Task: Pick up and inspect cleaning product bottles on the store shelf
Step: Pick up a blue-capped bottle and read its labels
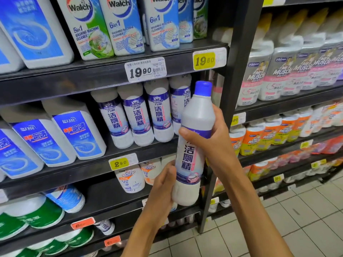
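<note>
I hold a tall white cleaner bottle (193,145) with a blue cap and a purple label upright, in front of the shelf. My right hand (209,138) grips its middle from the right, thumb across the label. My left hand (161,190) wraps the bottom end from the left. A row of matching white bottles (141,117) stands on the middle shelf just behind, their caps hidden by the shelf above.
Black shelving (92,78) holds Walch washing machine cleaner (122,26) on top, blue-labelled jugs (55,138) at left and Mr Muscle bottles (130,179) below. A dark upright post (235,71) divides off the right bay of Mr Muscle products (278,75). Tiled floor (287,219) lies at lower right.
</note>
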Tool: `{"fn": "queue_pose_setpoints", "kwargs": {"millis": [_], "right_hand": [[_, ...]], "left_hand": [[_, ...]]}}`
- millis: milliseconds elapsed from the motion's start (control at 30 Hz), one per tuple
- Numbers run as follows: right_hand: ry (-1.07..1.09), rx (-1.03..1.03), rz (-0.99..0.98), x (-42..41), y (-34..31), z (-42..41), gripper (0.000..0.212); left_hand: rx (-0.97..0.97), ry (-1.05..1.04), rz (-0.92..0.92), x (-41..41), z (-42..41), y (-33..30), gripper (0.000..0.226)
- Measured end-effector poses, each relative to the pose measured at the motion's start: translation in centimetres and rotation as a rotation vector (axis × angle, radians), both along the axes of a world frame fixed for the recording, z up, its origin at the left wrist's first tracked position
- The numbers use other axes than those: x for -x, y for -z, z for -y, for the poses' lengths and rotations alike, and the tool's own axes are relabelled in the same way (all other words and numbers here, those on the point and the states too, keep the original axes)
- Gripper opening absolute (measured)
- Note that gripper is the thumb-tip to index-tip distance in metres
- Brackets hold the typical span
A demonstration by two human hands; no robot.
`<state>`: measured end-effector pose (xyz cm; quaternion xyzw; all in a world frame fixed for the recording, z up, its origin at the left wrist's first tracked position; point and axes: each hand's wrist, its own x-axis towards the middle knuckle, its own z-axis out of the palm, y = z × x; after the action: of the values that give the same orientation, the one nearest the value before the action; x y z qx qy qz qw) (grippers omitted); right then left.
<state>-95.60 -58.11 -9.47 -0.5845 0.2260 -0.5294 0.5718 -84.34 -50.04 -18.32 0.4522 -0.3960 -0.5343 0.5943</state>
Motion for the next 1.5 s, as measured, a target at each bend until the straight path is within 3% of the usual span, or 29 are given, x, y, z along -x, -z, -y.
{"fn": "queue_pose_setpoints", "kwargs": {"millis": [167, 333, 433, 600, 733, 1267, 1400, 1500], "right_hand": [[-0.056, -0.087, 0.005, 0.4, 0.2, 0.9, 0.039], [0.071, 0.043, -0.039, 0.2, 0.0, 1.1, 0.04], [0.148, 0.107, -0.05, 0.5, 0.3, 1.2, 0.043], [0.221, 0.122, -0.154, 1.4, 0.9, 2.6, 0.06], [0.369, 0.149, -0.247, 1.2, 2.1, 4.7, 0.067], [0.487, 0.268, -0.473, -1.2, 0.8, 9.5, 0.064], [0.537, 0.297, -0.463, -1.5, 0.1, 9.5, 0.068], [0.543, 0.302, -0.423, -1.5, -0.3, 9.7, 0.066]], "left_hand": [[-0.084, 0.076, -0.031, 0.8, 0.0, 0.3, 0.056], [-0.086, -0.016, 0.068, 1.5, 1.5, 0.7, 0.067], [0.008, 0.034, 0.197, 1.6, 1.9, 0.6, 0.078], [0.034, -0.034, 0.218, 2.9, 3.8, 0.2, 0.042], [0.04, -0.116, 0.224, 4.6, 6.2, 0.6, 0.056], [0.099, -0.337, 0.281, 4.5, 11.9, 0.1, 0.053], [0.114, -0.335, 0.328, 4.7, 12.4, 0.4, 0.043], [0.162, -0.362, 0.413, 5.1, 12.3, 0.3, 0.056]]}}
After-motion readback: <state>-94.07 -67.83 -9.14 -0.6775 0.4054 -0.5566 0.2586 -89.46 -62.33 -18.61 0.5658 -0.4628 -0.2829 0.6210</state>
